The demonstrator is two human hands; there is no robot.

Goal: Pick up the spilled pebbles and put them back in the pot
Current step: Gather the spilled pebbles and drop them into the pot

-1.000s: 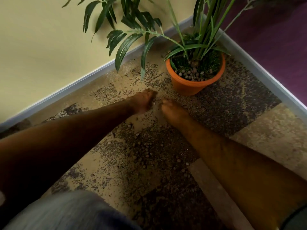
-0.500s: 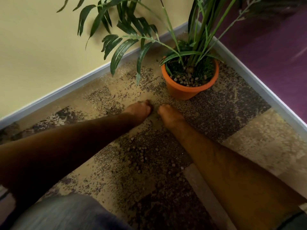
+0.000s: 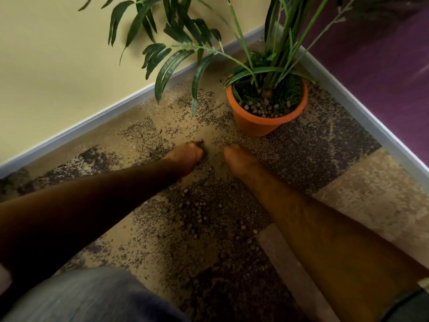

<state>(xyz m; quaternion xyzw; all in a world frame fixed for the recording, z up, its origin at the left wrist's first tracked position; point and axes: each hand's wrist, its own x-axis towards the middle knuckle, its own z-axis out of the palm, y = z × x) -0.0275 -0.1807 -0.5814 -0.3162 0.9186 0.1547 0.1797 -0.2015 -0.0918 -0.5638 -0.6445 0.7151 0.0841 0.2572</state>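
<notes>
Small round brown pebbles (image 3: 197, 212) lie scattered over the patterned carpet between my forearms, with a few more to the left (image 3: 173, 130). The orange pot (image 3: 262, 125) stands in the corner, holding a green plant and a layer of pebbles (image 3: 264, 108). My left hand (image 3: 188, 156) rests on the carpet just left of the pot, fingers curled, with dark pebbles pinched at the fingertips. About a hand's width to its right, my right hand (image 3: 239, 159) presses down on the carpet with its fingers tucked under and hidden.
A yellow wall with a grey skirting board (image 3: 92, 123) runs along the left, a purple wall (image 3: 383, 66) along the right. Long plant leaves (image 3: 171, 66) hang over the floor left of the pot. My knee in grey fabric (image 3: 92, 296) fills the bottom.
The view has tilted down a little, so the pot sits lower in the frame. Both hands stay on the carpet in front of the pot, barely shifted.
</notes>
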